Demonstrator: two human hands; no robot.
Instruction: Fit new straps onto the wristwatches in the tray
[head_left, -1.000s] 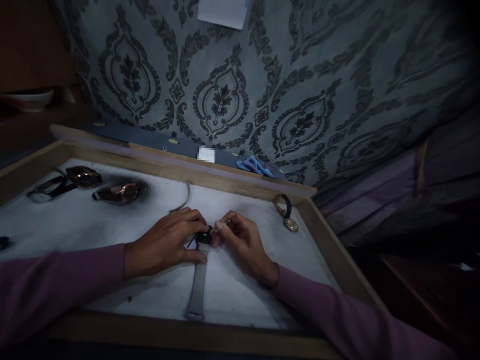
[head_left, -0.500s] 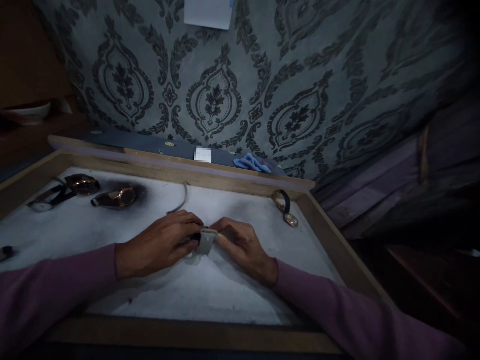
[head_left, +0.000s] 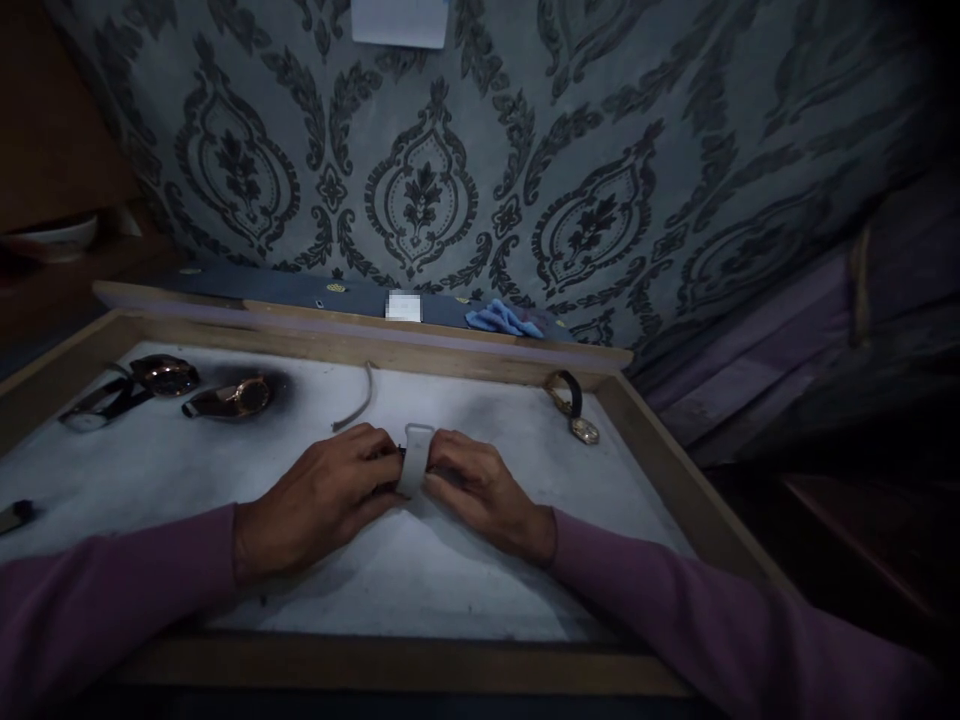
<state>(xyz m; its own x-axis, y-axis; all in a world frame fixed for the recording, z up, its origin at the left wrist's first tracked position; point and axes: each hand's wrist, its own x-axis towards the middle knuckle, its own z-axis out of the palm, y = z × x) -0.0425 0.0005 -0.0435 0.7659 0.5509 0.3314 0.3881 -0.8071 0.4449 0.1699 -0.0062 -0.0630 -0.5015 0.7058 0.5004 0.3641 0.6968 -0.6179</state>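
Between my hands stands a light grey watch strap, its loop end pointing up. My left hand is closed, its fingertips pinching at the strap's left side, where a small dark part shows; most of that part is hidden. My right hand is closed against the strap's right side, with something dark grey partly visible under its curled fingers. Behind the hands, a separate curved grey strap piece lies on the white surface of the wooden tray.
Several watches lie inside the tray: a dark one with a rose-gold case at the left and a gold one with a dark strap at the right. A blue cloth rests behind the raised wooden rim, before a patterned wall.
The grey strap has turned upright, its loop end now higher and further from me. Both hands stay close around it, with the fingers slightly shifted. The view has moved a little.
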